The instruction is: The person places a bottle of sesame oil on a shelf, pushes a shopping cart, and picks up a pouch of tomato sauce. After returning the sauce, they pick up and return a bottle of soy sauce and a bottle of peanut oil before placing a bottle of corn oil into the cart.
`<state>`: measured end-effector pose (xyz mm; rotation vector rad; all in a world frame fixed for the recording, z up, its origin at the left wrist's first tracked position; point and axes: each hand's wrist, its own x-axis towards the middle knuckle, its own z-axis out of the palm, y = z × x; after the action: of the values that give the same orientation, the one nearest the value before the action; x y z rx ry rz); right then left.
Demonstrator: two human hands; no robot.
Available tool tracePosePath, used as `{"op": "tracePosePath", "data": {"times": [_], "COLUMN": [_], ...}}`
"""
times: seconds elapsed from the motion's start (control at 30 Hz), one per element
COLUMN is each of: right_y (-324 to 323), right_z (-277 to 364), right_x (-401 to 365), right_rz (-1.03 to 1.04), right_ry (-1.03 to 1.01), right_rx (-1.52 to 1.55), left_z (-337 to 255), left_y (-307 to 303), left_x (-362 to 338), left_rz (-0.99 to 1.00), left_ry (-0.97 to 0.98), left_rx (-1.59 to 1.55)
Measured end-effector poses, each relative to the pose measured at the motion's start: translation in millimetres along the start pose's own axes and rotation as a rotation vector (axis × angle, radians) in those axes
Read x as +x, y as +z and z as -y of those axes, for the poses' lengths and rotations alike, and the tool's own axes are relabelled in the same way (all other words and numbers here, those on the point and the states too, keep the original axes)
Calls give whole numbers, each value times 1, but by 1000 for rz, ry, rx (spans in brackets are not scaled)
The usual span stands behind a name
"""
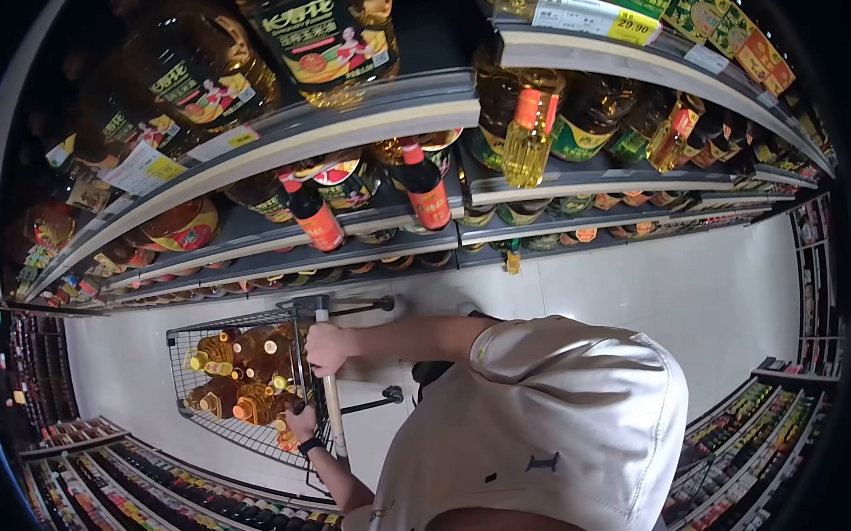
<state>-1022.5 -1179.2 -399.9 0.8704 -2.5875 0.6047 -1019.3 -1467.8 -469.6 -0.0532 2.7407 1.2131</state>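
Observation:
A wire shopping cart [188, 371] stands at the left centre, loaded with several bottles of golden and amber oil [253, 406]. My right hand [328, 349] is wrapped round the upper part of the cart's pale handle bar [333, 412]. Lower down, my left hand [301, 424], with a dark band on its wrist, is at the handle end of the basket, beside the bottles. Its fingers are closed at a small dark thing that I cannot make out.
Shelves [343, 120] of large oil bottles run across the top. Dark bottles with red labels [429, 197] hang at the shelf front, as does a golden bottle [531, 137]. More stocked shelves [170, 495] stand along the bottom. Pale floor [578, 283] shows between them.

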Motion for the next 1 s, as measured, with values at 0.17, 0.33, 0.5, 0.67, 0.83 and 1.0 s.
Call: {"op": "tracePosePath", "data": {"times": [0.17,0.33,0.5,0.67,0.83,1.0], "right_y": [-16,-35,-47,-63,-84,-103], "right_z": [2,3,6,2,5,3], "right_x": [-34,-68,-102,-137,-167,-201], "right_rz": [11,53,42,31,38,53], "right_ry": [-45,-3,0,1,9,33], "right_rx": [17,43,27,-26,-75,-56], "left_z": [16,-2,2,-61,-67,-71], "left_y": [23,44,66,86,111,136], "left_x": [-12,-44,-67,-117,-141,-159], "left_rz": [1,29,-15,-123,-138,-100], "left_ry": [40,-2,-22,19,36,41], "left_rx": [93,-19,57,230,147,190]}}
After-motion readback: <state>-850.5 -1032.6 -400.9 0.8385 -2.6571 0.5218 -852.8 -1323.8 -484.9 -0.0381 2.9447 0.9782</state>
